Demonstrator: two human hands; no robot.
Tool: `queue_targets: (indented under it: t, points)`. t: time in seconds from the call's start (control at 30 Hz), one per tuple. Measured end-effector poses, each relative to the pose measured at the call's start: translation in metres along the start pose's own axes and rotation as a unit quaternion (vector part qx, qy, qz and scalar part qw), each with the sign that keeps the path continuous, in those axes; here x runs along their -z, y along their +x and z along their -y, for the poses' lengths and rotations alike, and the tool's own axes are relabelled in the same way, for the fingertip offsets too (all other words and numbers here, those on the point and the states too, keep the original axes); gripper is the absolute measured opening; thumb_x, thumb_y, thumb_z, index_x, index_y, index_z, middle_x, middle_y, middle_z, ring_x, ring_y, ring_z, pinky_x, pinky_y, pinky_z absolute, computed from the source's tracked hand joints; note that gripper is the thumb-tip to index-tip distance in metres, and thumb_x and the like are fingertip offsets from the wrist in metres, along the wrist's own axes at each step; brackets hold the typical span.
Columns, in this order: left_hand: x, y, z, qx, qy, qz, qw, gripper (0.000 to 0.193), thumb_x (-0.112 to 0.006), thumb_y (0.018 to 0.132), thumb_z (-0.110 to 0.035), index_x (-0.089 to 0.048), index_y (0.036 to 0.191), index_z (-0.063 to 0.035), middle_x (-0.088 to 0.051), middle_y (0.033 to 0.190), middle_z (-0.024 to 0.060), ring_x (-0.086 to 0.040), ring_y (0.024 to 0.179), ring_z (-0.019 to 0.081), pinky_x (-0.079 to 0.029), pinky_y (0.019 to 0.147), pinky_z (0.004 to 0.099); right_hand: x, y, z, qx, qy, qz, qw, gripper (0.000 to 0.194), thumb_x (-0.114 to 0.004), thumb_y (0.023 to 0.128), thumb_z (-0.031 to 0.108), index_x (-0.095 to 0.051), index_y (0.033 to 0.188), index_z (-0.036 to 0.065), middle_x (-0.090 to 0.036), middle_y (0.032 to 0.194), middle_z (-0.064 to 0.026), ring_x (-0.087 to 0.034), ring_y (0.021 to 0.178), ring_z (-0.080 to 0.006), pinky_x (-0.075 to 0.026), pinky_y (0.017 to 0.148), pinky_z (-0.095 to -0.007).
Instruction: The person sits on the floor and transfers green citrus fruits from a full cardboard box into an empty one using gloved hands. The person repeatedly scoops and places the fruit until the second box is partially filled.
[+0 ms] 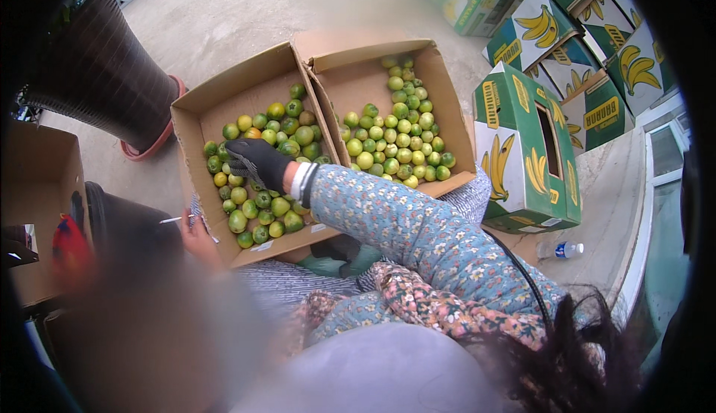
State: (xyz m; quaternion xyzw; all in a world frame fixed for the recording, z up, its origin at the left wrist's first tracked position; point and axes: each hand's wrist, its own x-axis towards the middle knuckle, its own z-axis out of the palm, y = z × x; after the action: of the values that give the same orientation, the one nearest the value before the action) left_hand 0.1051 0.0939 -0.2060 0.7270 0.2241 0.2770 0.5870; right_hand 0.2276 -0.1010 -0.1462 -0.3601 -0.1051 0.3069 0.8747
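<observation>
My right hand (254, 161), in a black glove, reaches into the left cardboard box (194, 175) from the right, under a blue floral sleeve. Its curled fingers are down among green tomatoes (280, 206), a few of them turning yellow or orange; whether it grips one is hidden. Beside it stands the right cardboard box (456, 133), holding smaller, paler green tomatoes (390, 165). My left hand is out of view. At the left box's outer wall is a bare hand (200, 237) with a cigarette (170, 220), apparently another person's.
Green and white banana cartons (604, 66) are stacked at the upper right, one carton (526, 150) close by the right box. A plastic bottle (568, 250) lies near it. At left stand a large dark planter (106, 66), a black bucket (126, 217) and another cardboard box (45, 161).
</observation>
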Motion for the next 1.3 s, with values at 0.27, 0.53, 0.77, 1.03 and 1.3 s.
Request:
queue_targets:
  t: [0.27, 0.53, 0.77, 1.03, 1.3]
  points:
    - [0.001, 0.004, 0.002, 0.025, 0.062, -0.006, 0.998, 0.036, -0.054, 0.093, -0.006, -0.053, 0.127, 0.0063, -0.060, 0.123, 0.0153, -0.057, 0.111, 0.0195, -0.042, 0.096, 0.0301, 0.002, -0.118, 0.042, 0.093, -0.326, -0.067, 0.938, 0.028, -0.058, 0.094, 0.022, -0.063, 0.111, 0.001, -0.065, 0.097, -0.0048, -0.060, 0.088, -0.0097, -0.049, 0.076, -0.0244]
    - [0.028, 0.017, 0.025, -0.158, 0.248, 0.074, 0.953, 0.036, -0.051, 0.094, -0.005, -0.052, 0.128, 0.0058, -0.059, 0.125, 0.0157, -0.056, 0.115, 0.0218, -0.041, 0.099, 0.0323, 0.086, -0.188, 0.108, 0.287, -0.605, -0.294, 0.682, 0.025, -0.060, 0.087, 0.015, -0.064, 0.109, 0.006, -0.064, 0.106, -0.0149, -0.061, 0.096, -0.0324, -0.049, 0.084, -0.0385]
    - [0.036, 0.032, 0.045, -0.160, 0.262, 0.090, 0.948, 0.036, -0.050, 0.094, -0.005, -0.051, 0.129, 0.0062, -0.058, 0.125, 0.0159, -0.056, 0.114, 0.0208, -0.042, 0.098, 0.0316, 0.148, -0.155, 0.124, 0.190, -0.829, -0.282, 0.444, 0.038, -0.055, 0.083, 0.022, -0.055, 0.120, 0.014, -0.057, 0.117, -0.0086, -0.055, 0.107, -0.0268, -0.031, 0.101, -0.0458]
    - [0.024, 0.018, 0.026, -0.093, 0.220, 0.049, 0.970, 0.036, -0.050, 0.094, -0.005, -0.051, 0.129, 0.0065, -0.058, 0.125, 0.0162, -0.056, 0.114, 0.0212, -0.042, 0.099, 0.0318, 0.159, -0.129, 0.118, 0.146, -0.813, -0.282, 0.488, 0.020, -0.061, 0.079, 0.026, -0.066, 0.095, 0.015, -0.058, 0.100, -0.0122, -0.057, 0.091, -0.0322, -0.044, 0.083, -0.0437]
    - [0.018, 0.009, 0.019, -0.151, 0.269, 0.084, 0.947, 0.036, -0.050, 0.094, -0.005, -0.051, 0.129, 0.0060, -0.059, 0.123, 0.0156, -0.056, 0.112, 0.0207, -0.042, 0.097, 0.0313, 0.091, -0.125, 0.110, 0.424, -0.624, -0.283, 0.592, 0.016, -0.061, 0.083, 0.014, -0.065, 0.099, 0.010, -0.062, 0.100, -0.0163, -0.053, 0.107, -0.0368, -0.042, 0.093, -0.0454]
